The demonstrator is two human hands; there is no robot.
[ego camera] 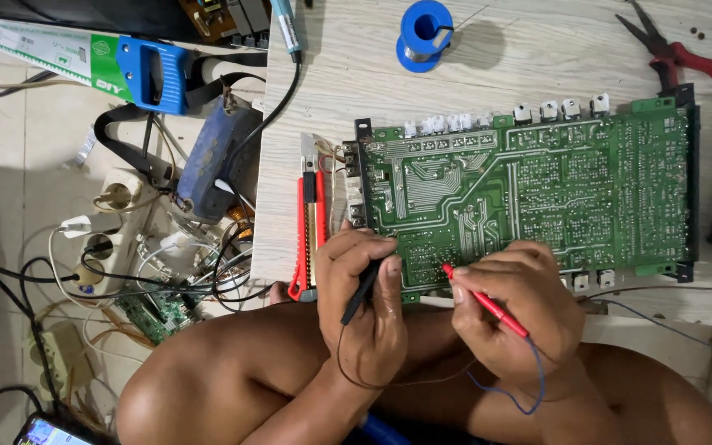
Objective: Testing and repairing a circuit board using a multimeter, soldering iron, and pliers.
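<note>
A large green circuit board (529, 198) lies solder side up on the pale wooden tabletop (537, 49), its near edge drawn close to the person so both hands can reach it; the left hand (366, 301) pinches a black test probe (364, 288) between thumb and curled fingers, tip pressed to the board's near-left corner; the right hand (514, 301) grips a red test probe (481, 298) pen-fashion, fingers closed around its shaft, point touching the traces just beside the other tip. Both wrists rest low against the table edge, seemingly to steady the fine tips; thin leads trail down from the probes over the person's folded legs.

A red utility knife (308, 239) lies just left of the board, touching its edge; a blue solder spool (424, 30) stands well beyond it; red-handled pliers (686, 53) sit at the far right corner. On the floor to the left are a blue-handled saw (92, 62), a white power strip (100, 239) and tangled cables (175, 272).
</note>
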